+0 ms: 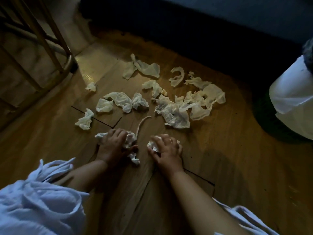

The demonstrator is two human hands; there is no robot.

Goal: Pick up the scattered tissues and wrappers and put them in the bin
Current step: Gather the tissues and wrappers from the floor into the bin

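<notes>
while both hands are down on the wooden floor (220, 163), the step in hand is judged to be gathering the nearest tissues into balls before any trip to the bin. the left hand (112, 146) is curled over a crumpled tissue wad (129, 139), fingers closing on it, with a loose tail (135, 160) of paper trailing just below the thumb and a twisted strand (141, 123) running away from the fingertips. the right hand (166, 150) is cupped around a small tissue ball (153, 145), gripping it against the palm.

beyond both hands lie the remaining scattered tissues (172, 112), most of them ahead and to the right of the right hand, with smaller pieces (84, 120) ahead and to the left of the left hand. the bin (294, 99), lined in white, stands well to the right of the right hand and farther out.

recommendations: draw the trailing tail and strand into the left fist before lifting, or they are likely to drop. compress each wad firmly; the thin paper looks light and prone to spring open. whether any wrappers lie among the tissues cannot be told in this dim light.
</notes>
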